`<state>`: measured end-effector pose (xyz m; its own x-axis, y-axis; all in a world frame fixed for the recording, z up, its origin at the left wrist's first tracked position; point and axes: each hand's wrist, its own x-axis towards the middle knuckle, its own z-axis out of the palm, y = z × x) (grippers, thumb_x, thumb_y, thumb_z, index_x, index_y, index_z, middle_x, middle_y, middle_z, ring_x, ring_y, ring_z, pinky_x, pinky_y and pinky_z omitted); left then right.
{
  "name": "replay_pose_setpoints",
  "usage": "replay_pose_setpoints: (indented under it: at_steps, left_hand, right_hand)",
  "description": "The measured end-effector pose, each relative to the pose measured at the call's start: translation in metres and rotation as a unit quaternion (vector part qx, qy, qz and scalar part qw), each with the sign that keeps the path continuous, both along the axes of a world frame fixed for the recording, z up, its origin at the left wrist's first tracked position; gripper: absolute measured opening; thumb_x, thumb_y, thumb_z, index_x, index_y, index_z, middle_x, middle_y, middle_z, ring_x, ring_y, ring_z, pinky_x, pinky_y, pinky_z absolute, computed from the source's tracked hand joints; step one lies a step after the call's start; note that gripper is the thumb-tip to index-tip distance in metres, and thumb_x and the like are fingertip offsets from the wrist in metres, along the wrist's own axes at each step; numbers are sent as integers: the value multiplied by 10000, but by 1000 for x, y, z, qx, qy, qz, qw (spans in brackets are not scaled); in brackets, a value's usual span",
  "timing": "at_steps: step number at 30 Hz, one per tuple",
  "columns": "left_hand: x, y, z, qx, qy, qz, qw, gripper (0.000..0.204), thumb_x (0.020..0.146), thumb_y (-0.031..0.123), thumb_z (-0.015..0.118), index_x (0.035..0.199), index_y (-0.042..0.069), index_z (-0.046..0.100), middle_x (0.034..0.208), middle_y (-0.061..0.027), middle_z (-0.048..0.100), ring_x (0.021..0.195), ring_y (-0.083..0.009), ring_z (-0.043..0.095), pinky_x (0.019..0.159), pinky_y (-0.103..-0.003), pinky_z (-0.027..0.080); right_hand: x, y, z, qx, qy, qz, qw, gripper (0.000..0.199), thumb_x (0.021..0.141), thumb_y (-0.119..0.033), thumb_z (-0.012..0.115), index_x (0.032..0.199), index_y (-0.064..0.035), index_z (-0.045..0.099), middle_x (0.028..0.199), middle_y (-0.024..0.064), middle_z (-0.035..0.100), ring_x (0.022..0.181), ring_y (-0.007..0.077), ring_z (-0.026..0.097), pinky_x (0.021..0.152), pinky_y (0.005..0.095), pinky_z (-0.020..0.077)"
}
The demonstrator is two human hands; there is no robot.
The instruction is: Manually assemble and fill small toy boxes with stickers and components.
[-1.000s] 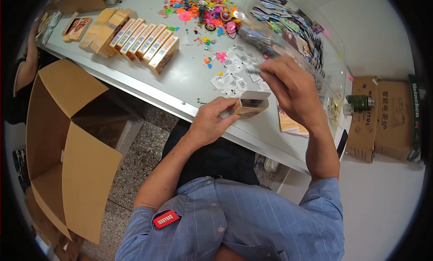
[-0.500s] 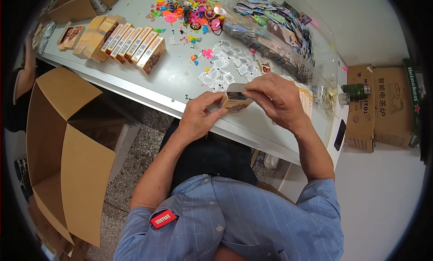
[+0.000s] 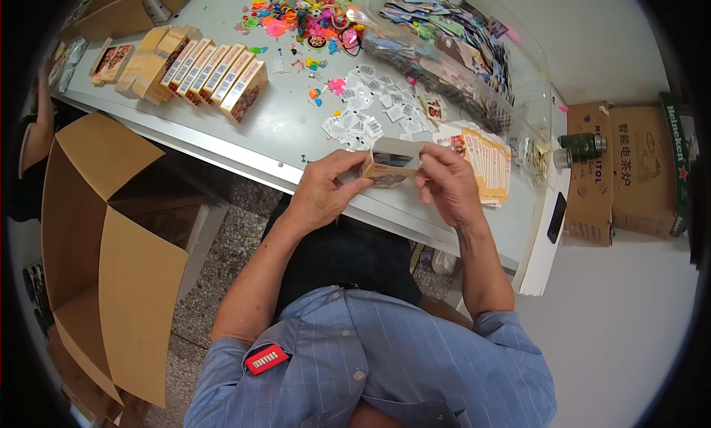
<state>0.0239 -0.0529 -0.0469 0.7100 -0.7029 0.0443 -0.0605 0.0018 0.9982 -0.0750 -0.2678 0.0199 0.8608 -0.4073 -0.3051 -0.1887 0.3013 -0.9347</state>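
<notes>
My left hand (image 3: 324, 189) grips a small printed cardboard box (image 3: 390, 178) by its left end, thumb along the near side. The box is tilted with its top open, a pale flap standing up at the back and something dark showing inside. At the box's right end is my right hand (image 3: 450, 182), its fingers curled and the fingertips at the edge of the box. Just beyond the box lie scattered small white printed packets (image 3: 359, 128). To the right of my right hand is a fanned stack of flat orange-and-white cartons (image 3: 489, 165).
Several filled-out boxes (image 3: 241, 91) stand in a row at the left, near small colourful toys (image 3: 315, 21). A clear plastic bin (image 3: 444, 76) holds many packets. An open carton (image 3: 141, 295) stands on the floor at left. Another person's arm (image 3: 44, 124) shows at the far left.
My right hand has come down from above the open box to its right end, uncovering the opening and the carton stack. My left hand keeps its grip on the box.
</notes>
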Motion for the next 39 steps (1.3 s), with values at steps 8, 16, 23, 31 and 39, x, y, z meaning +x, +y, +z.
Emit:
replay_pose_setpoints:
  at_steps: [8, 16, 23, 31, 39]
  left_hand:
    - [7, 6, 13, 33, 51, -59, 996, 520, 874, 43, 757, 1371, 77, 611, 1155, -83, 691, 1008, -148, 657, 771, -277, 538]
    - [5, 16, 10, -8, 53, -10, 999, 517, 876, 14, 753, 1371, 58, 611, 1193, -96, 687, 1070, -140, 654, 739, -243, 564]
    - [7, 10, 11, -34, 51, -9, 998, 470, 889, 16, 738, 1345, 48, 627, 1163, -90, 678, 1030, -140, 654, 730, -246, 585]
    - [6, 13, 14, -60, -20, -22, 998, 482, 900, -25, 678, 1368, 75, 615, 1237, -95, 625, 1046, -158, 644, 696, -237, 572]
    - [13, 18, 14, -60, 8, -42, 997, 330, 921, 7, 674, 1246, 67, 668, 1222, -88, 624, 1039, -155, 640, 658, -231, 558]
  right_hand:
    - [2, 1, -17, 156, 49, 71, 984, 232, 928, -82, 672, 1148, -12, 645, 828, 13, 624, 596, 54, 535, 427, 188, 392]
    - [1, 23, -31, 113, 10, 14, 993, 256, 926, -107, 666, 1165, -16, 673, 826, 5, 639, 591, 56, 509, 466, 193, 363]
    - [5, 25, -30, 109, 14, 31, 993, 282, 927, -119, 665, 1186, -8, 688, 820, -2, 641, 605, 51, 499, 505, 199, 378]
    - [1, 30, -34, 134, -20, 27, 990, 209, 927, -131, 675, 1105, -27, 711, 824, -11, 644, 607, 39, 476, 548, 199, 398]
    - [8, 29, -28, 78, -27, 59, 995, 157, 935, -128, 683, 1053, -32, 720, 810, -1, 649, 609, 48, 512, 520, 224, 437]
